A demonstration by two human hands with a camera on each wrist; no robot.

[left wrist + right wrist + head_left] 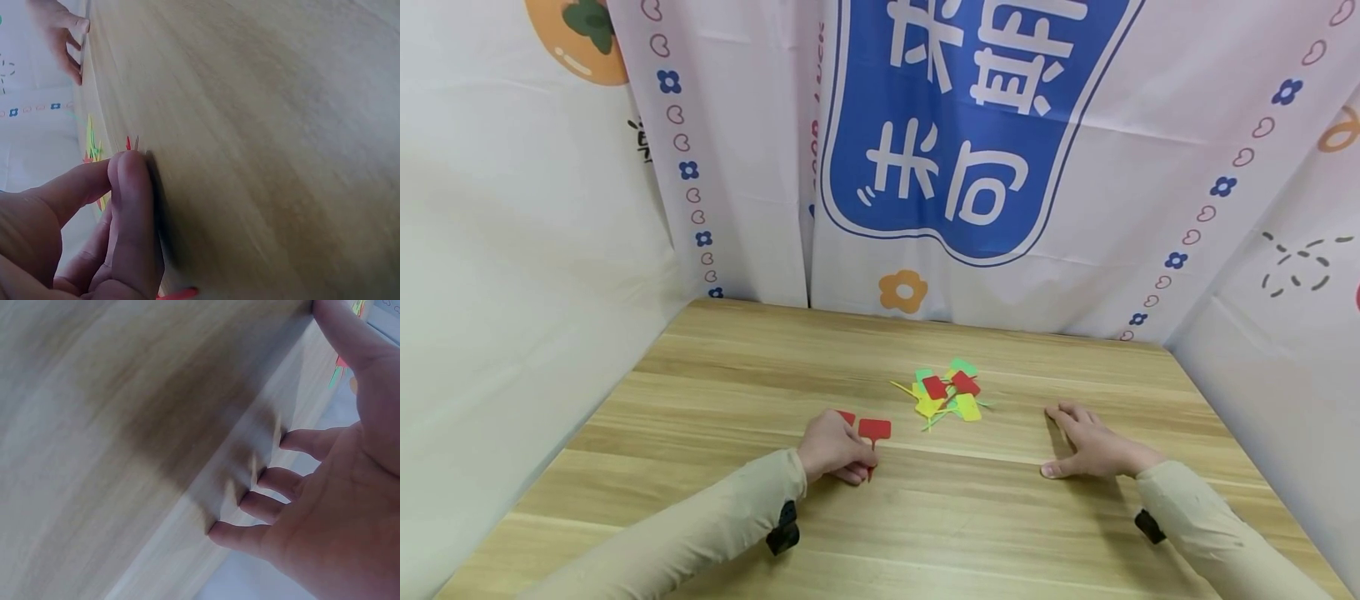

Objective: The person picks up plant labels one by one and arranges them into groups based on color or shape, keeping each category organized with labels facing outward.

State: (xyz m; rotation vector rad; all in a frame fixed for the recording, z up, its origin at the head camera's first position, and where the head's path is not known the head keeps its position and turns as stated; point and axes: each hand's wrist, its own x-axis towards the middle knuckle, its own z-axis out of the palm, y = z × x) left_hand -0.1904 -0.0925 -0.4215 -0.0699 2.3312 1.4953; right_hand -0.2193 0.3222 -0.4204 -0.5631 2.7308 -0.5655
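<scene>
My left hand (835, 448) pinches the thin stem of a red T-shaped plant label (875, 429) between thumb and fingers, low over the table. In the left wrist view, only a red tip of the label shows past the fingertips (131, 164). A second red label (847, 417) lies just beyond this hand, partly hidden by it. To the right, my right hand (1093, 442) rests its fingertips on the wood, fingers spread and holding nothing. Between the hands and farther back lies a loose pile of red, yellow and green plant labels (967, 407).
The wooden table (700, 400) meets a white printed cloth (745, 208) along its back edge. More cloth hangs at the left and right sides. Each wrist has a black device (784, 533) strapped under the sleeve.
</scene>
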